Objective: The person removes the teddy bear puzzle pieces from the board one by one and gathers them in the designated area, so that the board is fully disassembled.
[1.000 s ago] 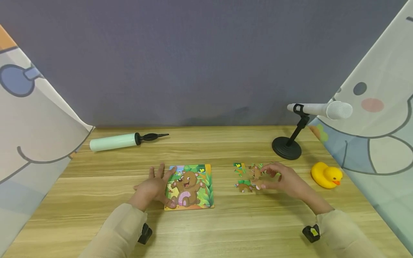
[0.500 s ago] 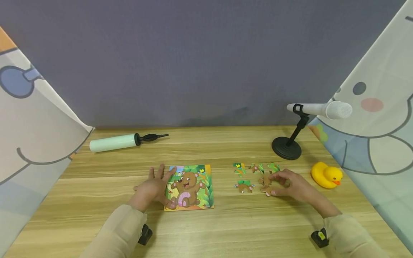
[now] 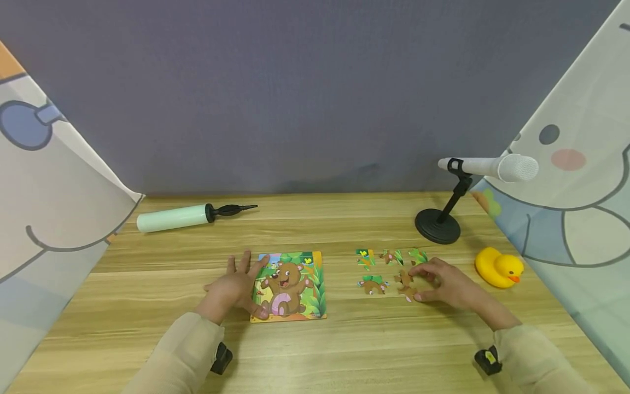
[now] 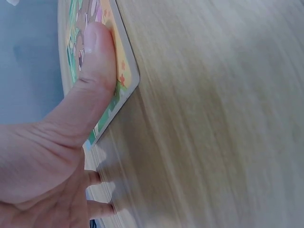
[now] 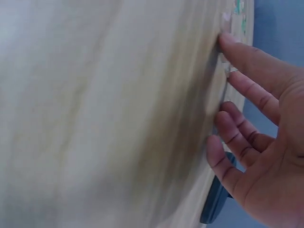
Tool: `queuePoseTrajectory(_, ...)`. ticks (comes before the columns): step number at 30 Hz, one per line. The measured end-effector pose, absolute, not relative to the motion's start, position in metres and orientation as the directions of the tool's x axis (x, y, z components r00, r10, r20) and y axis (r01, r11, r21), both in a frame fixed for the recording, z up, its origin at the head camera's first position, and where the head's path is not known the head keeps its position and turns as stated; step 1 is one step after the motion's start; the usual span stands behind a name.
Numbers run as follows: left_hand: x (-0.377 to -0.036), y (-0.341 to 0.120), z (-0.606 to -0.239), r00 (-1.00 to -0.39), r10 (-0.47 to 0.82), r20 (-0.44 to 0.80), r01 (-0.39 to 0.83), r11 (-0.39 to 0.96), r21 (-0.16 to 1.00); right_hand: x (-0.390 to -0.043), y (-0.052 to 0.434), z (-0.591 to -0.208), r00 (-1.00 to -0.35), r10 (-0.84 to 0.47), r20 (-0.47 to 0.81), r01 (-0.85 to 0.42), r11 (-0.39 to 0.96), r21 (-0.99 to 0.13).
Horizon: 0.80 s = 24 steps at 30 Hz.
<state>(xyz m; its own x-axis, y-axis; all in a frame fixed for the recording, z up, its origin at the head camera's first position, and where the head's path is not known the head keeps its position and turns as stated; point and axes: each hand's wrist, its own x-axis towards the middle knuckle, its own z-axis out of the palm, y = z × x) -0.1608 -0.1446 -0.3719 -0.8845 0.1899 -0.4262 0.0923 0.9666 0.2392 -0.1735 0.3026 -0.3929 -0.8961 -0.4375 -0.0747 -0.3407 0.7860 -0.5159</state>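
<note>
head view: right hand pinches brown piece at its edge.

The right grip, a bare hand at the right edge, sets thumb and index fingertips against thin flat pieces on the wood-grained counter; other fingers bend loosely. Lower right, partly hidden: a dark disc.

A: Free passage about the bear puzzle?

B: Bare desk in front of it and behind it; also a strip to its right, up to the loose pieces.

A: Obstructions?

B: Left fingers across its left edge. To its right, past the nearest pieces: right fingers, then the duck. Behind it: pump to left, microphone stand to right.
</note>
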Motion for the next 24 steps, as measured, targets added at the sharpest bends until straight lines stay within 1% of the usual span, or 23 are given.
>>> queuePoseTrajectory(3,-0.161,-0.145,-0.372,-0.885,0.186,-0.427,0.089,0.967,0.238,-0.176,0.300,-0.388,-0.888,-0.454,-0.081,-0.349,0.776,-0.525)
queuePoseTrajectory(5,-0.161,-0.145,-0.372,-0.884,0.185,-0.428,0.088,0.968,0.236,-0.178,0.297,-0.385,-0.893,-0.443,-0.081,-0.336,0.776,-0.534)
queuePoseTrajectory(10,-0.162,-0.145,-0.373,-0.884,0.186,-0.429,0.091,0.969,0.231,-0.182,0.283,-0.380,-0.893,-0.445,-0.065,-0.326,0.740,-0.589)
queuePoseTrajectory(15,-0.162,-0.145,-0.373,-0.885,0.183,-0.428,0.092,0.970,0.224,-0.184,0.257,-0.378,-0.861,-0.504,-0.060,-0.346,0.669,-0.658)
queuePoseTrajectory(22,-0.162,-0.145,-0.374,-0.887,0.183,-0.424,0.091,0.969,0.228,-0.185,0.217,-0.373,-0.816,-0.577,-0.036,-0.398,0.607,-0.688)
queuePoseTrajectory(24,-0.162,-0.145,-0.373,-0.888,0.180,-0.423,0.088,0.970,0.228,-0.186,0.206,-0.372,-0.810,-0.585,-0.042,-0.395,0.596,-0.699)
